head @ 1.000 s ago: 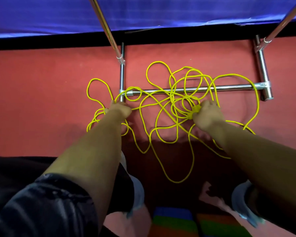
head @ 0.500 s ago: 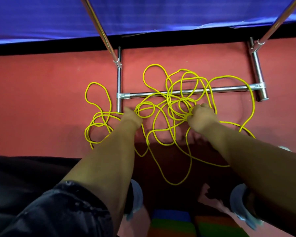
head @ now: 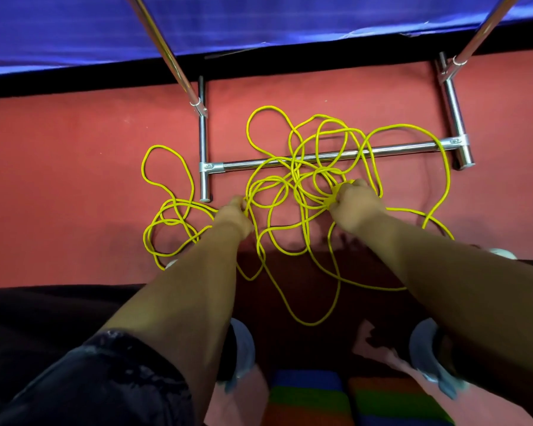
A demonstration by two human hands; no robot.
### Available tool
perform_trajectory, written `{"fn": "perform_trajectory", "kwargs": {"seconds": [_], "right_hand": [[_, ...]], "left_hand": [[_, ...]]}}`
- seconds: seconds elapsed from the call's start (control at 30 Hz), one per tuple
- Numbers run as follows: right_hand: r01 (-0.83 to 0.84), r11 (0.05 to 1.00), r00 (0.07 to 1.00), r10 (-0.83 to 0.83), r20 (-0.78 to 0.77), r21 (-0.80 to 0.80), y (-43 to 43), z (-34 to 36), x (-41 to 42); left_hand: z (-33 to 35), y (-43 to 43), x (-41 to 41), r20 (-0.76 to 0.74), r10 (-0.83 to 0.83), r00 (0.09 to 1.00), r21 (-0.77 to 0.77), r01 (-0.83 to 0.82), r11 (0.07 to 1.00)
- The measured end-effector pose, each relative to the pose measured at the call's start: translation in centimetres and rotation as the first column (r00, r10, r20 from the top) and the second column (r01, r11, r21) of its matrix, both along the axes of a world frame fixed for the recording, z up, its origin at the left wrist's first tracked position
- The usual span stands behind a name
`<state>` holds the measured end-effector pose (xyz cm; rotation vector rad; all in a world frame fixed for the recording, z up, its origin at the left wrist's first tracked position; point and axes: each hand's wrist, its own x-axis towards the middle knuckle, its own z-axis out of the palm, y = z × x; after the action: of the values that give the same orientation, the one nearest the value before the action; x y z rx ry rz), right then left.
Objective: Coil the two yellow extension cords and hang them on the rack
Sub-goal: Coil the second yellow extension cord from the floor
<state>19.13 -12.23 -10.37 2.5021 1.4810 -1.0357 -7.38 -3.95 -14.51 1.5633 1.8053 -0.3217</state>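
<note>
Where the cords (head: 302, 176) are lying: tangled on the red floor (head: 74, 179), loops draping over the rack (head: 243, 164) base bar at 12 o'clock.
Left hand (head: 233, 215): grip is pinching strands at the tangle's 9 o'clock.
Right hand (head: 356, 201): grip is clenching a bunch of loops at its 3 o'clock.

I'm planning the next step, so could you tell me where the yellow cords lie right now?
Head view, centre: the yellow cords lie tangled on the red floor, draped over the rack's base crossbar.
</note>
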Motion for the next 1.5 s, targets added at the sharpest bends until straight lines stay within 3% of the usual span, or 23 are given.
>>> {"fn": "perform_trajectory", "kwargs": {"seconds": [0.1, 0.17, 0.37, 0.5, 0.57, 0.7, 0.83, 0.97, 1.03, 1.17, 1.27, 1.33, 1.43, 1.5], "right_hand": [[-0.008, 1.0, 1.0, 0.008, 0.003, 0.015, 0.3, 0.5, -0.1], [-0.032, 0.997, 0.999, 0.034, -0.028, 0.068, 0.9, 1.1, -0.1], [-0.108, 0.977, 0.937, 0.161, -0.308, 0.183, 4.6, 5.4, 0.0], [-0.151, 0.968, 0.898, 0.219, -0.382, 0.201, 5.4, 8.3, 0.1], [-0.203, 0.946, 0.9, 0.282, -0.332, 0.254, 5.6, 10.3, 0.2], [-0.277, 0.924, 0.915, 0.338, -0.22, 0.265, 7.8, 17.4, 1.5], [-0.186, 0.925, 0.917, 0.285, -0.28, 0.332, 9.7, 26.0, 3.7], [-0.159, 0.902, 0.909, 0.293, -0.296, 0.402, 10.0, 34.6, 5.2], [-0.12, 0.886, 0.899, 0.288, -0.33, 0.448, 9.6, 37.9, 5.5], [-0.085, 0.807, 0.878, 0.338, -0.339, 0.585, 7.6, 41.2, 4.5], [0.055, 0.764, 0.844, 0.308, -0.439, 0.642, 5.6, 40.4, 3.4], [0.129, 0.773, 0.822, 0.267, -0.502, 0.621, 4.7, 39.3, 2.8], [0.073, 0.789, 0.868, 0.251, -0.428, 0.61, 4.6, 38.4, 2.3], [0.126, 0.798, 0.842, 0.228, -0.489, 0.589, 4.7, 38.2, 2.1]], "left_hand": [[0.8, 0.7, 1.6, 0.151, 0.034, 0.988, -0.135, -0.014, 0.991], [1.5, 1.9, 2.3, 0.224, 0.016, 0.975, -0.114, 0.009, 0.993], [8.6, 4.9, 4.0, 0.384, -0.149, 0.911, 0.008, 0.159, 0.987], [13.2, 5.7, 4.3, 0.505, -0.133, 0.853, -0.052, 0.184, 0.981], [16.1, 6.3, 4.8, 0.545, -0.107, 0.832, -0.115, 0.2, 0.973], [23.8, 8.6, 5.9, 0.585, -0.158, 0.795, -0.151, 0.299, 0.942], [32.2, 10.1, 7.1, 0.696, -0.181, 0.695, -0.136, 0.375, 0.917], [40.4, 9.8, 8.3, 0.756, -0.335, 0.562, -0.011, 0.522, 0.853], [43.8, 8.9, 8.7, 0.774, -0.357, 0.522, 0.051, 0.51, 0.858], [47.6, 7.1, 8.6, 0.725, -0.394, 0.565, 0.166, 0.412, 0.896], [46.8, 6.2, 8.1, 0.714, -0.362, 0.599, 0.216, 0.303, 0.928], [45.5, 5.8, 8.2, 0.679, -0.337, 0.653, 0.259, 0.216, 0.941], [44.2, 5.6, 9.2, 0.586, -0.329, 0.74, 0.315, 0.165, 0.935], [43.8, 5.8, 10.1, 0.547, -0.308, 0.779, 0.333, 0.135, 0.933]]}}
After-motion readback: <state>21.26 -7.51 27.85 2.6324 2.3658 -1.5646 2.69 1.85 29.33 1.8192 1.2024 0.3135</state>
